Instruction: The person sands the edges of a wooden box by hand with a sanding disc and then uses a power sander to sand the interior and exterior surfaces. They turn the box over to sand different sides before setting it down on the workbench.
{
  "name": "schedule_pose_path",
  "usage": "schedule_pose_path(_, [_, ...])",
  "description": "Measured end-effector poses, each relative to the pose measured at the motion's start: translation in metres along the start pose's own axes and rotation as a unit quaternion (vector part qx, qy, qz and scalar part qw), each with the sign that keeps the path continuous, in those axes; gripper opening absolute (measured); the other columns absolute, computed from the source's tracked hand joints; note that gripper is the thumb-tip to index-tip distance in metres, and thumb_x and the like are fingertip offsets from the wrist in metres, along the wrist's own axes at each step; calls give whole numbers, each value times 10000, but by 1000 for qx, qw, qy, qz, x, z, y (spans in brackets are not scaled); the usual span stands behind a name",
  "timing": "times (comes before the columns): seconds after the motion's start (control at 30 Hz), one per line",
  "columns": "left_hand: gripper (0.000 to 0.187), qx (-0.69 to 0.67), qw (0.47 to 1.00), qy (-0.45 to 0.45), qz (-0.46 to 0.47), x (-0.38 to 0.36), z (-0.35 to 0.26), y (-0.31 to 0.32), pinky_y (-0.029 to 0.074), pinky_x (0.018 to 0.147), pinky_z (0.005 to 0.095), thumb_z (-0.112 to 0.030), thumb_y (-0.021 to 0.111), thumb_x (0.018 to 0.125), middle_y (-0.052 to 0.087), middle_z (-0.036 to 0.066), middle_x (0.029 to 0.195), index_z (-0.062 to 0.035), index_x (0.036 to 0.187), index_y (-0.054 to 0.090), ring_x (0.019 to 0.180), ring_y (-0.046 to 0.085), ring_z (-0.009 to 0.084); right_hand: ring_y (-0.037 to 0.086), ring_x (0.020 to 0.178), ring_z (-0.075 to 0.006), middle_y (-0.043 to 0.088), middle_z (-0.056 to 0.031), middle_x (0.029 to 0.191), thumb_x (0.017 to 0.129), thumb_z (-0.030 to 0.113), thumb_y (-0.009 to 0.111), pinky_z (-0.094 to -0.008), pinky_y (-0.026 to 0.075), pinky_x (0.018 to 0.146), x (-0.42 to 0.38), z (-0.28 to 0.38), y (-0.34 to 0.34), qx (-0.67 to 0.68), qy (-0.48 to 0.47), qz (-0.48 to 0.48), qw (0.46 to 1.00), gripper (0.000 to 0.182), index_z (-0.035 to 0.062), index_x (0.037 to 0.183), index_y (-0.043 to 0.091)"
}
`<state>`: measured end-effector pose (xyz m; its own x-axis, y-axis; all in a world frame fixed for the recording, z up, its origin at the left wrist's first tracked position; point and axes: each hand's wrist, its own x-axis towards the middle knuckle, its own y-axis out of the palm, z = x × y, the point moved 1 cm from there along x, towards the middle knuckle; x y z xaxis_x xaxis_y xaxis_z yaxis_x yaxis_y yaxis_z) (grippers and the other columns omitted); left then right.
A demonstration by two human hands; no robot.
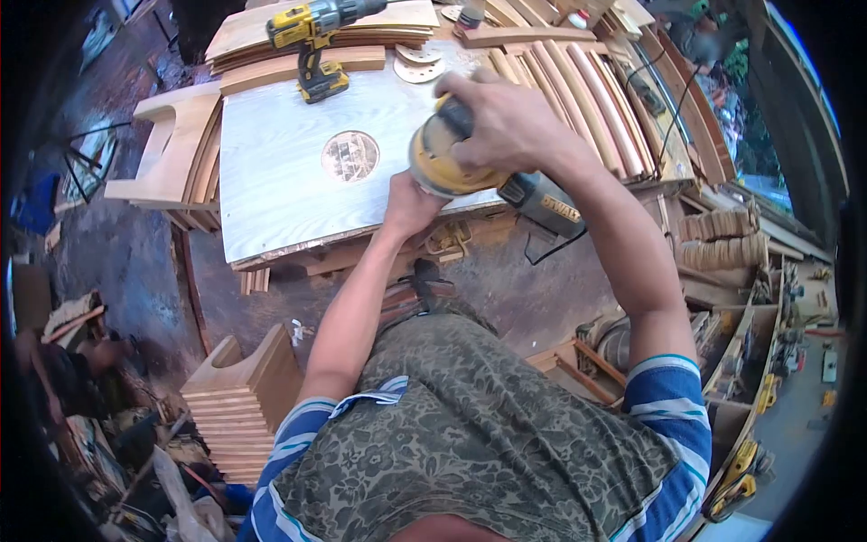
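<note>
My right hand point(506, 117) is wrapped over the top of a yellow and black orbital sander point(433, 163), whose grey DeWalt-marked rear body point(546, 206) hangs to the right with a black cord. The sander is tilted above the near edge of a pale board point(280, 181). Against the underside of the sander, by its round pad, is my left hand point(413, 206); its fingers are hidden there, so its grip does not show. Left of the sander, the board has a round patch point(350, 156). Sanding discs point(419, 70) lie behind it.
A yellow cordless drill point(312, 50) stands at the board's back. Rounded wooden strips point(569, 99) lie to the right. Cut wooden panels point(172, 144) jut out on the left; more are stacked point(244, 406) below. An open wooden drawer point(587, 370) and tool shelves point(750, 361) sit at right.
</note>
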<state>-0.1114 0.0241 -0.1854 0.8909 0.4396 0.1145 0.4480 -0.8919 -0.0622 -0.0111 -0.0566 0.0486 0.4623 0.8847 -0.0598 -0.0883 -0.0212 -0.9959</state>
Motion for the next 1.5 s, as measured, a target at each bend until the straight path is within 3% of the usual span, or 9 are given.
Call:
schedule_pose_path(0.17, [484,54,986,142,-63,-7,-6,3,557,970,359,-109,847,859,768,138,1207,19,1289,665,1120,731,233,728,992,-418,667,-243,1115,751,288,763,-482,605,833,4,24,-2,15,-8,30,999,685,168,1404,593])
schedule_pose_path(0.23, [500,57,995,-52,-61,-13,-26,0,544,991,353,-80,843,862,749,135,1232,29,1310,647,1130,714,212,732,976,-403,668,-237,1129,745,286,758,-463,609,834,10,8,3,12,-4,-3,1000,701,158,1413,590])
schedule_pose_path(0.37, [571,-37,997,-7,-65,-15,-11,4,550,951,313,-71,839,872,739,103,1220,36,1391,628,1088,671,136,727,991,-396,668,-240,1154,740,288,746,-461,606,845,19,-29,-6,16,28,-6,999,710,161,1420,585])
schedule_pose_path(0.57, [592,-62,996,13,-59,-16,-10,6,523,1026,316,-38,817,895,708,108,1299,53,1435,590,1173,656,153,706,1076,-386,698,-214,1185,664,295,781,-469,584,914,45,-108,1,8,97,-63,993,812,167,1438,572])
schedule_pose_path(0.87, [628,-48,998,3,-39,-18,-6,-5,505,1074,338,-8,820,885,691,126,1338,62,1455,566,1223,644,171,714,1087,-367,731,-217,1141,577,239,830,-459,586,916,53,-160,-6,31,144,-22,989,914,96,1441,569])
schedule_pose_path(1.17, [666,-51,998,3,-21,-19,-7,-14,498,1087,342,7,808,887,672,127,1372,61,1490,530,1247,633,175,702,1104,-378,711,-221,1209,611,245,816,-469,579,926,52,-154,-8,21,131,-8,991,840,102,1409,594])
schedule_pose_path(1.23, [670,-47,999,6,-13,-18,-6,-16,496,1091,343,12,806,886,671,126,1374,60,1493,527,1247,633,176,705,1089,-375,713,-223,1194,605,241,813,-471,582,904,52,-149,-2,15,87,-59,994,800,105,1368,612])
schedule_pose_path(1.4, [676,-40,999,6,-22,-18,-4,-13,496,1087,343,1,814,881,673,121,1372,47,1494,532,1242,638,175,718,1042,-378,728,-198,1106,626,201,800,-464,594,873,30,-110,-6,57,57,-12,997,736,121,1338,630])
schedule_pose_path(1.5, [620,-38,998,-33,-23,-18,-7,-15,508,1053,340,-7,812,883,694,116,1330,46,1449,565,1204,653,173,722,1076,-355,718,-194,1164,760,267,750,-461,594,905,15,-62,-10,42,39,23,998,605,156,1344,637])
